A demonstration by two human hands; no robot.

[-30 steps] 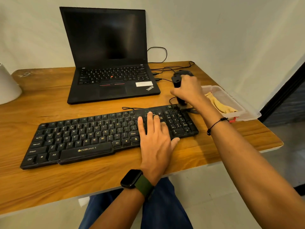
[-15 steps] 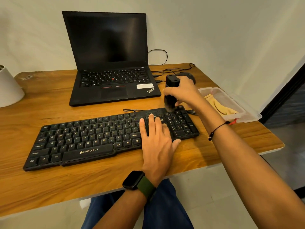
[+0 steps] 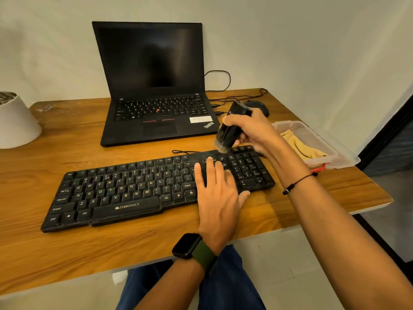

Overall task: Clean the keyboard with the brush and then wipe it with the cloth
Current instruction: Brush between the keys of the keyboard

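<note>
A black Zebronics keyboard (image 3: 125, 189) lies across the wooden desk (image 3: 156, 240). My left hand (image 3: 218, 191) rests flat on its right part, fingers straight over the keys beside the number pad. My right hand (image 3: 252, 130) grips a black brush (image 3: 230, 128), tilted with its bristles pointing down-left just above the keyboard's top right edge. A yellow cloth (image 3: 299, 144) lies in a clear plastic tray (image 3: 335, 153) at the desk's right edge.
An open black laptop (image 3: 156, 90) stands behind the keyboard, with cables and a black mouse (image 3: 257, 106) to its right. A white pot (image 3: 15, 121) sits at the far left. The desk's right edge drops off just past the tray.
My right hand has lifted the brush from beside the keyboard's right end and swung it left, tilting the bristles toward the keyboard's top edge. My left hand has stayed flat on the keys.
</note>
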